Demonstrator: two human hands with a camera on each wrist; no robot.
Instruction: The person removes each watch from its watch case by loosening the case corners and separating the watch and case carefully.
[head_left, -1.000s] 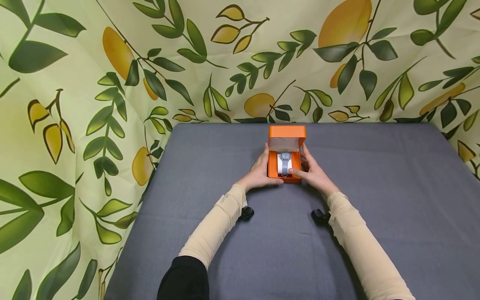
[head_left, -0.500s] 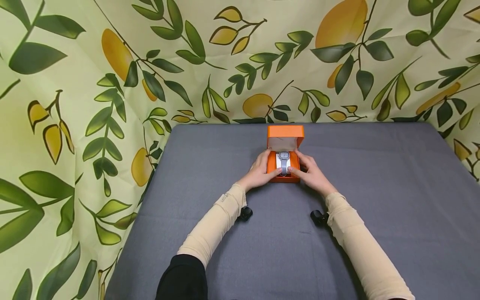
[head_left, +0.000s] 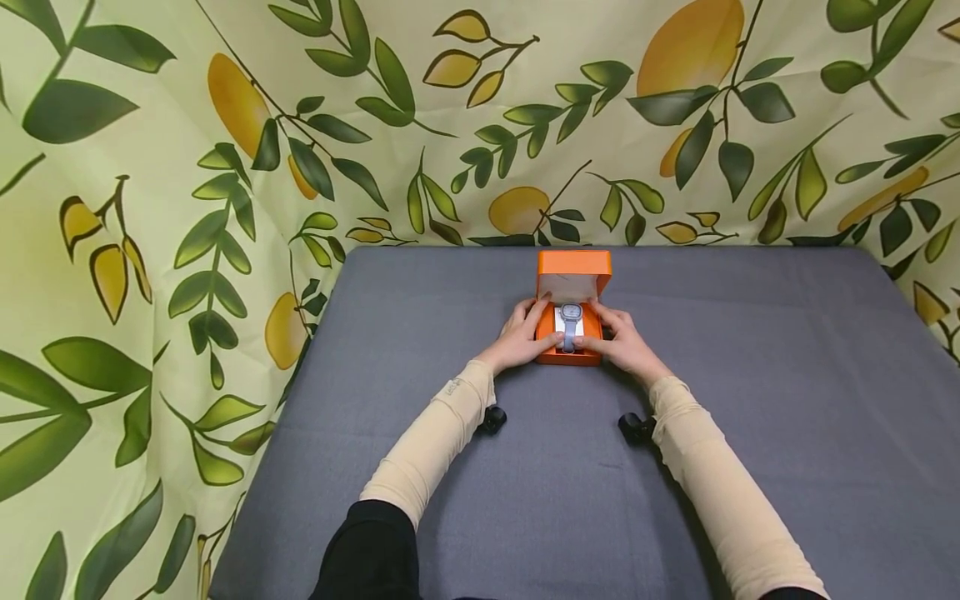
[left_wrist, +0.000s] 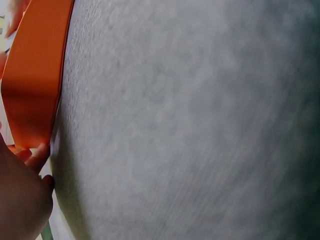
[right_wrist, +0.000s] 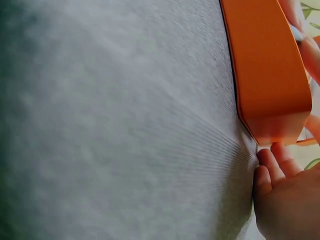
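box (head_left: 572,354): table (head_left: 750,350) centre, far half
watch (head_left: 570,320): in box
my left hand (head_left: 517,342): box's left
my right hand (head_left: 624,346): box's right

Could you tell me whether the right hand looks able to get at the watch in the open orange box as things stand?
Probably yes: the lid stands open, the watch lies uncovered in the orange box, and the right hand already reaches it beside the left hand.

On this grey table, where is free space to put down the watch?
Bare grey cloth lies right of the orange box, up to the leaf-print backdrop, and also on its left. Crowded only at the box, where left hand and right hand flank the watch.
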